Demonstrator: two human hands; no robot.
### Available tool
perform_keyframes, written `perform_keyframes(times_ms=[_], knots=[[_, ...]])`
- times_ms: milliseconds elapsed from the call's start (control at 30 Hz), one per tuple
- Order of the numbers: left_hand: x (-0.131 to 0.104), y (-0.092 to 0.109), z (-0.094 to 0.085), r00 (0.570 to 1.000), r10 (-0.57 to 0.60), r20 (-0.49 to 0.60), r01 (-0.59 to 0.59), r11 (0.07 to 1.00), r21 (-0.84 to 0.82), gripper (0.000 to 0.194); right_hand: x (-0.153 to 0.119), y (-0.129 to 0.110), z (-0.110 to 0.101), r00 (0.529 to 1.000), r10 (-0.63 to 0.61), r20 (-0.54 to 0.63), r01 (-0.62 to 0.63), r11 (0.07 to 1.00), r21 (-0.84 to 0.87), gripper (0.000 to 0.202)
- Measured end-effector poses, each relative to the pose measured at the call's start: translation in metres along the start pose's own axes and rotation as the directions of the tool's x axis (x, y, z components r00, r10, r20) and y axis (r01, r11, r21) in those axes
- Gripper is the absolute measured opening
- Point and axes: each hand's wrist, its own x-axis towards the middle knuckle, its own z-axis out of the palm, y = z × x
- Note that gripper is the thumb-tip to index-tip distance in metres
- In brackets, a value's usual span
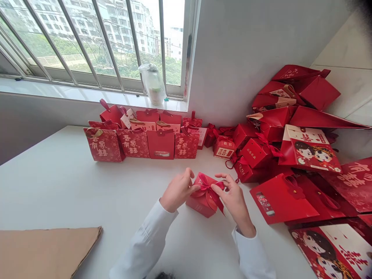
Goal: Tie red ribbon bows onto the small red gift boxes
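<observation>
A small red gift box (199,205) sits on the white table in front of me, tilted at an angle to the table's edge. On its top is a red ribbon (207,188) tied in a bow, with a tail hanging down the right side. My left hand (180,188) pinches the bow's left loop between thumb and fingers. From the other side my right hand (232,195) pinches the right loop, its thumb close to the knot. Both hands are closed on the ribbon, and the box stays on the tabletop beneath them.
Rows of red gift bags (133,143) stand along the wall under the barred window. A heap of red boxes and bags (255,151) fills the right side. A cardboard sheet (46,252) lies at the front left. A bagged bottle (154,87) stands on the windowsill.
</observation>
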Motion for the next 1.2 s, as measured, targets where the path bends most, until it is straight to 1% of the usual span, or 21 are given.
perform_keyframes(times_ms=[100,167,267,400,433,500,567,633,667,700,733,800,833,867,900,933,967,1033,1067,1133,1200], knots=[[0.0,-0.005,-0.001,0.999,-0.02,0.047,0.019,1.0,0.009,0.018,0.003,-0.001,0.0,1.0,-0.017,-0.008,0.017,0.999,-0.033,0.032],[0.001,-0.004,0.0,0.999,-0.039,0.036,0.037,0.997,0.063,0.021,0.003,0.0,0.001,0.999,-0.025,-0.031,0.024,0.999,-0.041,0.031],[-0.001,0.003,-0.002,0.998,-0.052,0.024,0.047,0.984,0.169,0.026,0.002,0.003,0.002,0.998,-0.019,-0.052,0.017,0.999,-0.035,0.032],[-0.012,0.019,-0.008,0.999,0.024,0.039,-0.032,0.975,0.222,0.029,-0.002,0.001,0.005,0.996,-0.015,-0.091,0.013,1.0,-0.021,0.033],[-0.015,0.023,-0.009,0.998,0.031,0.054,-0.042,0.973,0.226,0.03,-0.003,0.0,0.006,0.995,-0.014,-0.103,0.012,1.0,-0.021,0.032],[-0.02,0.026,-0.009,0.991,0.016,0.134,-0.047,0.972,0.231,0.032,-0.005,-0.002,0.007,0.992,-0.013,-0.123,0.01,1.0,-0.021,0.031],[-0.024,0.026,-0.01,0.973,-0.007,0.23,-0.047,0.972,0.232,0.036,-0.006,-0.003,0.008,0.991,-0.014,-0.13,0.012,1.0,-0.018,0.032],[-0.026,0.023,-0.011,0.963,-0.021,0.27,-0.043,0.972,0.23,0.04,-0.005,-0.001,0.007,0.992,-0.012,-0.125,0.011,1.0,-0.005,0.033],[-0.026,0.022,-0.012,0.965,-0.033,0.26,-0.031,0.971,0.237,0.042,-0.005,0.0,0.007,0.993,-0.009,-0.12,0.01,1.0,0.008,0.034],[-0.025,0.021,-0.013,0.975,-0.041,0.22,-0.015,0.969,0.247,0.043,-0.004,0.001,0.006,0.994,-0.005,-0.114,0.008,1.0,0.024,0.034],[-0.024,0.021,-0.013,0.988,-0.035,0.154,-0.005,0.967,0.254,0.042,-0.003,0.002,0.005,0.994,-0.003,-0.109,0.008,0.999,0.039,0.034],[-0.019,0.023,-0.009,0.999,0.033,-0.021,-0.027,0.97,0.242,0.034,-0.002,0.003,0.004,0.995,-0.01,-0.102,0.016,0.998,0.056,0.035],[-0.016,0.025,-0.004,0.991,0.09,-0.102,-0.066,0.974,0.215,0.028,-0.002,0.004,0.004,0.995,-0.017,-0.098,0.023,0.998,0.057,0.036],[-0.012,0.026,0.001,0.976,0.148,-0.157,-0.12,0.977,0.179,0.022,-0.002,0.004,0.003,0.995,-0.023,-0.096,0.028,0.998,0.055,0.036],[-0.008,0.028,0.009,0.963,0.195,-0.185,-0.17,0.975,0.14,0.018,-0.002,0.004,0.003,0.995,-0.026,-0.094,0.031,0.998,0.052,0.035],[-0.005,0.028,0.016,0.956,0.223,-0.191,-0.205,0.973,0.11,0.015,-0.002,0.004,0.003,0.995,-0.027,-0.093,0.032,0.998,0.048,0.034],[-0.002,0.028,0.024,0.954,0.232,-0.191,-0.217,0.972,0.095,0.014,-0.002,0.004,0.003,0.995,-0.027,-0.093,0.031,0.998,0.046,0.033],[0.002,0.026,0.037,0.959,0.22,-0.179,-0.205,0.974,0.1,0.014,-0.004,0.003,0.004,0.995,-0.027,-0.097,0.031,0.999,0.045,0.032],[0.003,0.024,0.041,0.962,0.214,-0.169,-0.199,0.974,0.106,0.015,-0.004,0.003,0.004,0.995,-0.026,-0.099,0.031,0.998,0.05,0.032],[0.004,0.02,0.041,0.967,0.215,-0.135,-0.204,0.975,0.092,0.018,-0.006,0.002,0.005,0.995,-0.024,-0.101,0.031,0.997,0.064,0.032],[0.004,0.017,0.033,0.972,0.211,-0.103,-0.206,0.977,0.057,0.018,-0.006,0.002,0.005,0.993,-0.018,-0.114,0.027,0.997,0.074,0.032]])
